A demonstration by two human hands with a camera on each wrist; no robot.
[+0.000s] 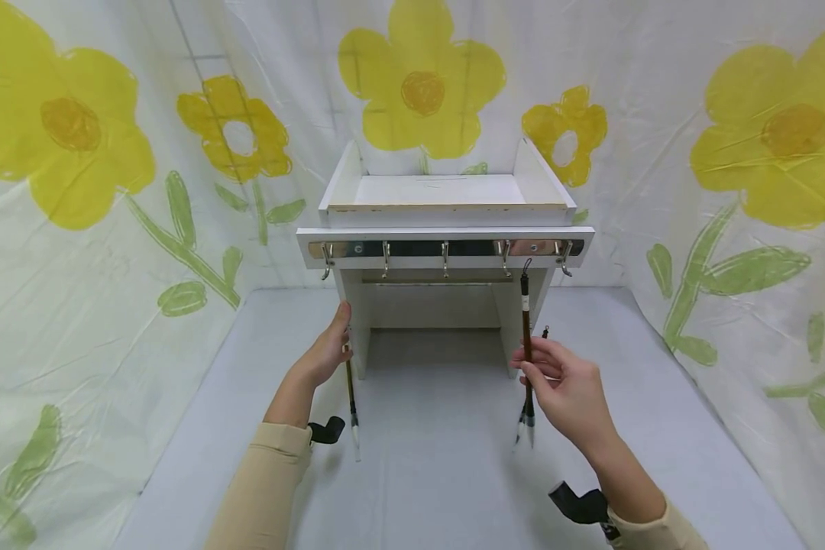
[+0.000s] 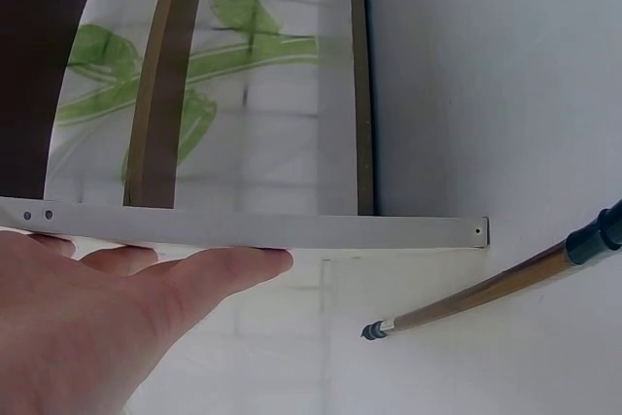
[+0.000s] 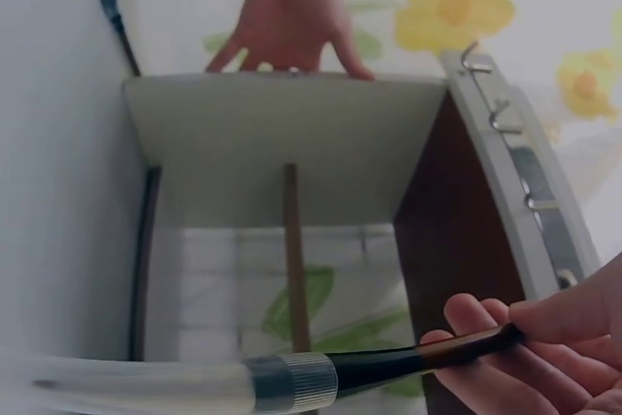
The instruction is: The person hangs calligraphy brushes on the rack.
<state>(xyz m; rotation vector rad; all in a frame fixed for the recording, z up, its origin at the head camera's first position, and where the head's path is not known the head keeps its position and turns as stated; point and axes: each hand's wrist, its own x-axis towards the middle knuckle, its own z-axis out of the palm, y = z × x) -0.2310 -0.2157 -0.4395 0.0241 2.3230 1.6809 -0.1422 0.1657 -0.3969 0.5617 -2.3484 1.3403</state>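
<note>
My right hand (image 1: 572, 389) pinches a brown-handled calligraphy brush (image 1: 525, 325), upright in the head view, with its loop just under the hook rail's right part. In the right wrist view a clear cap covers the bristles of this brush (image 3: 292, 383). My left hand (image 1: 325, 355) rests with spread fingers against the left side panel of a white shelf (image 1: 354, 321), as the left wrist view also shows. A second brush (image 1: 352, 389) is below and beside the left hand. Partly hidden behind the right hand is another brush (image 1: 545, 332).
Across the shelf's front runs a hook rail (image 1: 412, 231) with several metal hooks (image 1: 445, 260). An upper tray (image 1: 440, 189) tops the shelf. Everything stands on a white tabletop (image 1: 433, 458), enclosed by a flower-printed curtain (image 1: 302, 114).
</note>
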